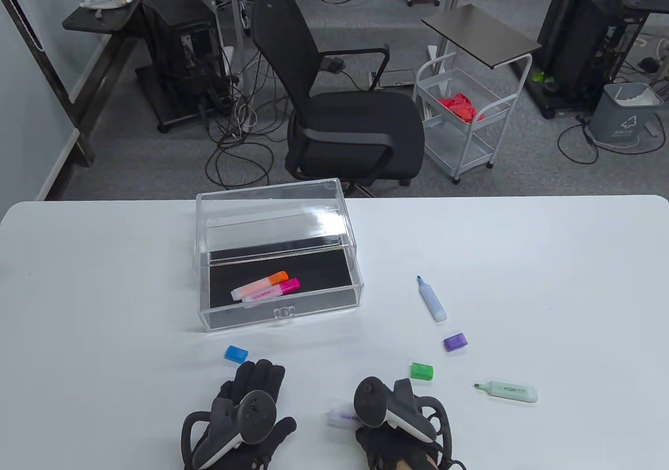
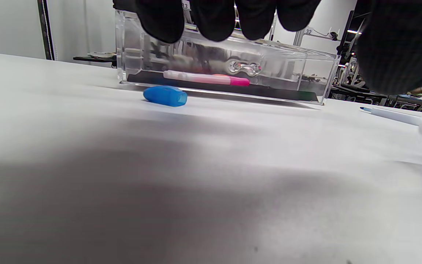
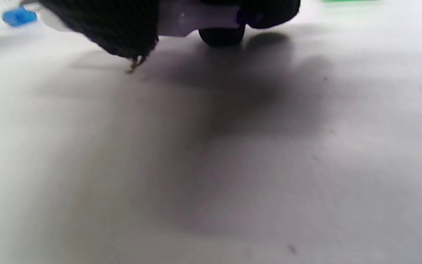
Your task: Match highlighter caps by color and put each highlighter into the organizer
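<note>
- A pale purple highlighter (image 1: 339, 416) is held in the right hand (image 1: 400, 417), low over the white table (image 1: 104, 282). The fingers are curled round it, as seen in the right wrist view.
- Its long side is laid left to right. One end sticks out to the left, toward the left hand (image 1: 240, 417).
- The purple cap (image 1: 455, 341) is lying up and to the right of the right hand, past the green cap (image 1: 422, 370). The right hand is nearer to it than the left hand.
- Nothing is held in the left hand. Its fingers are spread flat, pointing at the blue cap (image 1: 236, 354) just in front.
- Two capped highlighters, orange (image 1: 261, 283) and pink (image 1: 272, 290), are already laid in the clear organizer (image 1: 282, 310).
- A blue highlighter (image 1: 432, 299) and a green highlighter (image 1: 507, 390) are left uncapped on the table.
</note>
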